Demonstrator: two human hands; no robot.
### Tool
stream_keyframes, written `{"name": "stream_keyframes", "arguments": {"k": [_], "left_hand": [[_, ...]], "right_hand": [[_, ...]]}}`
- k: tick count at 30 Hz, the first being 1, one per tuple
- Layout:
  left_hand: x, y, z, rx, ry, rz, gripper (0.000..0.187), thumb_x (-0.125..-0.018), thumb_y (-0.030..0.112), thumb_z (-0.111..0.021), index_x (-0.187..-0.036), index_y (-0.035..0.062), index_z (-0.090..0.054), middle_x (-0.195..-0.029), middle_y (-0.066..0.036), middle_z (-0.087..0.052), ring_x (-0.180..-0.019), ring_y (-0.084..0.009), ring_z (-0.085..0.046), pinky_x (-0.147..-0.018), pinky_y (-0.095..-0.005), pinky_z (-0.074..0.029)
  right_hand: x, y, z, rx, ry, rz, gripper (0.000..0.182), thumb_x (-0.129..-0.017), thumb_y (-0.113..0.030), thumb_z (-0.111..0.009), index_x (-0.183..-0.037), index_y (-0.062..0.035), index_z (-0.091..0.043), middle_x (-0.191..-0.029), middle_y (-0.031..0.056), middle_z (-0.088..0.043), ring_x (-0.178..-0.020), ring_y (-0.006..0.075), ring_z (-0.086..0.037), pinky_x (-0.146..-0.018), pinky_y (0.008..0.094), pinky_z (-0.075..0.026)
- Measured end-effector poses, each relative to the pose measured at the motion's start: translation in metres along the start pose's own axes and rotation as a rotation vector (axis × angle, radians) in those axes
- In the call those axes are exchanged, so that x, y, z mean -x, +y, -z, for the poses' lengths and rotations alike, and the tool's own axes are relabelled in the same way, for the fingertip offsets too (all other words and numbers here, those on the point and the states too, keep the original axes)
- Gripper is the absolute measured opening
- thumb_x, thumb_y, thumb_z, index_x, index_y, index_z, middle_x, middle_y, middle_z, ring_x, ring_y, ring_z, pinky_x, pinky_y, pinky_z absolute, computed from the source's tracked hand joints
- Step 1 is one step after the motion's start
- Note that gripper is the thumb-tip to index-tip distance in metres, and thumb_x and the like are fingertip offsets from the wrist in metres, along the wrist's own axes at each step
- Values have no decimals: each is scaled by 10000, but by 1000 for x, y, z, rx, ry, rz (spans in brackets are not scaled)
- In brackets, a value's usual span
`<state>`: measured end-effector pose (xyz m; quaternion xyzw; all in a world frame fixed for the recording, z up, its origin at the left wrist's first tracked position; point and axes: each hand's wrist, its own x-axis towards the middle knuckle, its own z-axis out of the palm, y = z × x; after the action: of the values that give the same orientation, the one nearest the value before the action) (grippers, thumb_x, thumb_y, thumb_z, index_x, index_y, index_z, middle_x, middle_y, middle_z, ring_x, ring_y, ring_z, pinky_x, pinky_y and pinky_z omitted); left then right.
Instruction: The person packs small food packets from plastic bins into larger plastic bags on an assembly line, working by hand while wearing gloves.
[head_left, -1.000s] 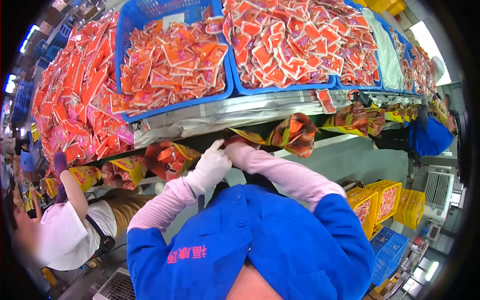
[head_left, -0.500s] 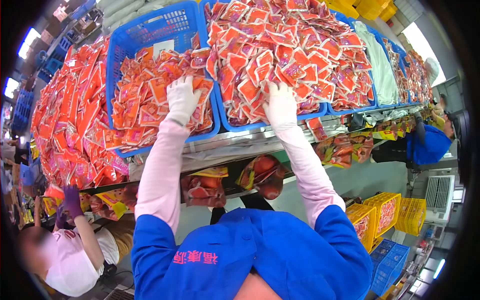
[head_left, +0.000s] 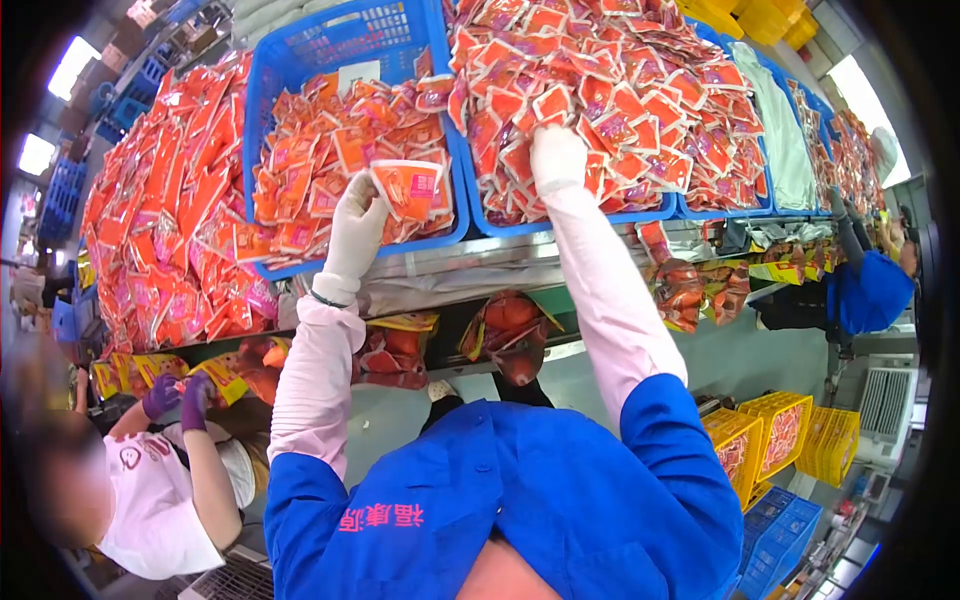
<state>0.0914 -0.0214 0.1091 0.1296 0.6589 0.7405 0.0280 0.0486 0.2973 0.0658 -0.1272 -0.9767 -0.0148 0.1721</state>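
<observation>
My left hand (head_left: 357, 226), in a white glove, pinches one red-and-white sachet (head_left: 408, 190) by its left edge, above the left blue basket (head_left: 460, 190) of similar sachets. My right hand (head_left: 558, 158), also gloved in white, is closed at the heap of sachets (head_left: 610, 90) in the basket to the right. A sachet shows at its fingertips, which are partly hidden.
Red packets (head_left: 165, 220) are heaped at the left. Large printed bags (head_left: 510, 330) hang along the belt edge before me. A co-worker with purple gloves (head_left: 195, 400) is at lower left, another person in blue (head_left: 875, 290) at right. Yellow crates (head_left: 780, 435) stand lower right.
My left hand has lifted a sachet from the left basket and drawn back toward me. My right hand has closed and shifted slightly up. The co-worker's purple-gloved hands have moved right and come together.
</observation>
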Motion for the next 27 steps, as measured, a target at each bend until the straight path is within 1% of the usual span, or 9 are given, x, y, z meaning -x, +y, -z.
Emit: {"name": "stream_keyframes", "arguments": {"k": [2, 4, 7, 10, 12, 14, 19, 24, 27], "left_hand": [[-7, -29, 13, -110, 24, -15, 178, -943, 70, -617, -1101, -9, -631, -998, -58, -704, -943, -132, -650, -809, -296, -514], [-15, -38, 13, -1082, 44, -172, 251, -921, 201, -700, -1082, 20, -634, -931, -113, -705, -847, -232, -675, -767, -366, -520], [-21, -34, 28, -999, 96, 46, 352, -883, 313, -749, -1064, 37, -629, -950, -164, -691, -825, -322, -670, -779, -413, -518], [17, 16, 46, -276, 10, 211, 170, -946, 176, -691, -964, 22, -620, -961, -88, -713, -855, -157, -675, -744, -316, -527], [73, 45, 27, 153, -98, 275, 69, -967, 91, -649, -963, 31, -615, -928, -36, -683, -848, -102, -634, -730, -277, -526], [133, 38, 8, 16, -162, 198, 59, -979, 82, -645, -992, 38, -608, -881, -57, -666, -828, -90, -623, -737, -288, -527], [204, -23, -18, -917, -523, -232, 229, -807, 232, -756, -940, 63, -675, -918, -127, -694, -907, -276, -676, -883, -406, -526], [215, -19, 28, -1303, -681, -516, 146, -766, 178, -656, -837, 55, -691, -788, -83, -666, -857, -252, -659, -1072, -462, -449], [217, -18, 32, -1262, -728, -485, 76, -753, 140, -621, -748, 87, -675, -668, -60, -611, -746, -232, -657, -1082, -467, -448]], "right_hand": [[1, -8, 18, -120, 22, 35, 160, -861, -223, -674, -868, -74, -733, -913, 131, -702, -932, 305, -697, -824, 439, -556], [8, -19, 39, -290, 294, 133, 165, -862, -247, -704, -887, -85, -723, -903, 138, -710, -881, 344, -701, -820, 441, -559], [15, -28, 71, -530, 155, 67, 177, -890, -251, -704, -938, -80, -700, -985, 142, -708, -818, 338, -706, -783, 422, -562], [36, -10, 85, -1391, -316, -308, 181, -917, -112, -651, -986, 47, -599, -882, 109, -655, -722, 211, -726, -646, 328, -565], [67, 6, 100, -1484, -510, -287, 212, -939, -132, -673, -1000, 41, -566, -941, 138, -652, -938, 294, -736, -710, 350, -587], [114, -5, 114, -1707, -475, -297, 147, -904, -91, -684, -953, -4, -577, -906, 89, -654, -874, 230, -725, -701, 328, -573], [203, -59, 174, -1233, -792, 178, 135, -825, -31, -672, -947, -67, -627, -859, 69, -676, -816, 148, -680, -729, 336, -546], [245, -120, 110, -280, -1019, 983, 193, -936, -155, -557, -1024, -55, -696, -938, 174, -717, -920, 364, -707, -790, 468, -558], [275, -175, -5, -135, -1327, 759, 256, -936, -189, -538, -1071, -85, -729, -1073, 161, -731, -981, 335, -710, -859, 427, -553]]}}
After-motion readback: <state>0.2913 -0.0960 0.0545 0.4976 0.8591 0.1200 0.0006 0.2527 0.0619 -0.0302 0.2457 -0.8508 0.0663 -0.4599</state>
